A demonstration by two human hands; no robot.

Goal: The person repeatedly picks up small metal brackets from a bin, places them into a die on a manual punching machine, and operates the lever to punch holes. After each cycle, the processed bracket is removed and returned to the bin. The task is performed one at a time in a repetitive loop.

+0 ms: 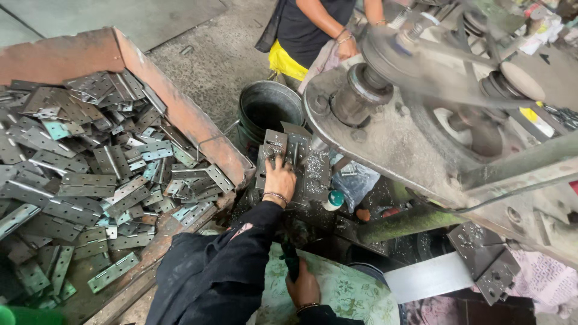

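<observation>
The left hand (279, 179) lies flat, fingers spread, on a metal plate (272, 157) at the machine (385, 126); the right hand (303, 286) grips a dark handle (291, 260). The rusty bin (180, 114) is heaped with hinge plates (90, 180); I think lots of work is left.

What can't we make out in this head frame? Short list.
- Head view: what the right hand grips; a dark handle shows, the rest is lost in shadow.
- Inside of the metal bucket: dark.
- Spinning wheel and belt: motion-blurred.
- Part under the left hand: covered by the fingers.
- Bin of hinge plates: cut off at the left edge.
</observation>
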